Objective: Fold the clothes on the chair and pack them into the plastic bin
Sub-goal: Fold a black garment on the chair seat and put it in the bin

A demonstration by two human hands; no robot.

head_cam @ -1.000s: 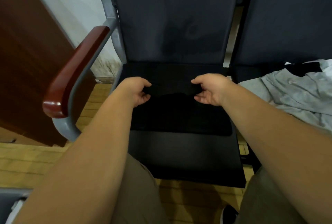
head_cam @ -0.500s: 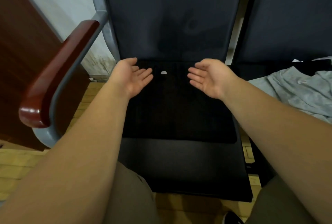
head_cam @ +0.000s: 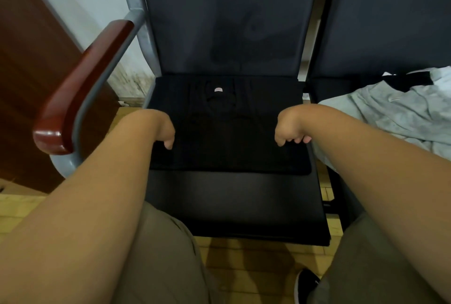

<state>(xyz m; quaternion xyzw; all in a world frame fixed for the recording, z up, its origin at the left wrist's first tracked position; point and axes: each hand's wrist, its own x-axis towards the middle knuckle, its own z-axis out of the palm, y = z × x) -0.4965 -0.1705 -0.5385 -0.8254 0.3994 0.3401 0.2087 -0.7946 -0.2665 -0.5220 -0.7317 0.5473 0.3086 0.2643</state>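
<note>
Black shirt [head_cam: 227, 137] flat on chair seat [head_cam: 234, 203], bare strip beyond its hem. Left hand [head_cam: 164, 130], right hand [head_cam: 290, 130] curled at its side edges; grip cannot be told.

My black shirt [head_cam: 227, 137] lies flat on the chair [head_cam: 231, 201] seat, folded to a rectangle, with its collar and pink tag at the far end. Grey clothes [head_cam: 395, 113] lie crumpled on the right seat.

A dark padded chair seat [head_cam: 231, 201] carries a folded black T-shirt [head_cam: 227, 142], laid flat toward the backrest with its small collar label facing up. A crumpled light grey garment [head_cam: 390, 113] lies on the neighbouring dark seat [head_cam: 324, 89] to the right.
</note>
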